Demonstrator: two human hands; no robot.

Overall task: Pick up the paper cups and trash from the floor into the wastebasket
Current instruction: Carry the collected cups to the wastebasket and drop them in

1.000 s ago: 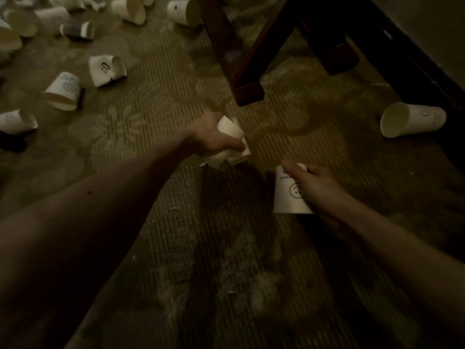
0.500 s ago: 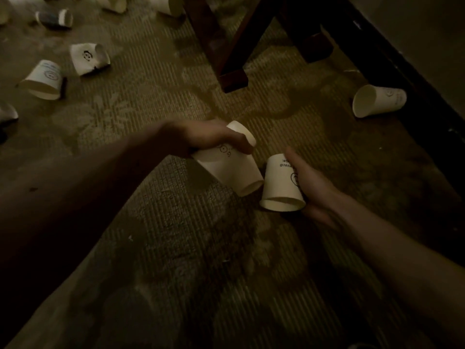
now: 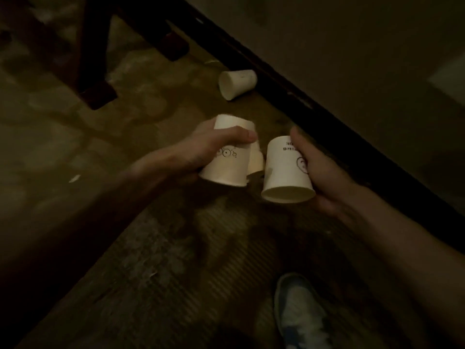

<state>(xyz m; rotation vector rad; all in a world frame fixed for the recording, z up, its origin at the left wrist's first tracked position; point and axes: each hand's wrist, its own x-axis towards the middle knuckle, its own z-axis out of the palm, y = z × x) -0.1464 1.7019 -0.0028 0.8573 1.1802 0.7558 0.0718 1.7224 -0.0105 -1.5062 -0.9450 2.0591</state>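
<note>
- Head view: left grip wrapped round a white paper cup with a small black doodle print; thumb lies across its side.
- Second cup, edge looks crumpled, is tucked behind the first, on the side toward the right grip.
- Right grip curled round a face-print cup, with text above the face.
- Held cups are off the carpet, just beside each other, mouths toward the camera, bases away; long axes lean slightly left.
- Floor cup beyond both grips lies on its side, mouth to the left, base by the dark baseboard.
- Baseboard is near the right grip's outer side.
- Furniture foot stands beyond the left grip, well apart; paper scrap lies left of it.
- Shoe sits nearer the camera than the right grip.
</note>
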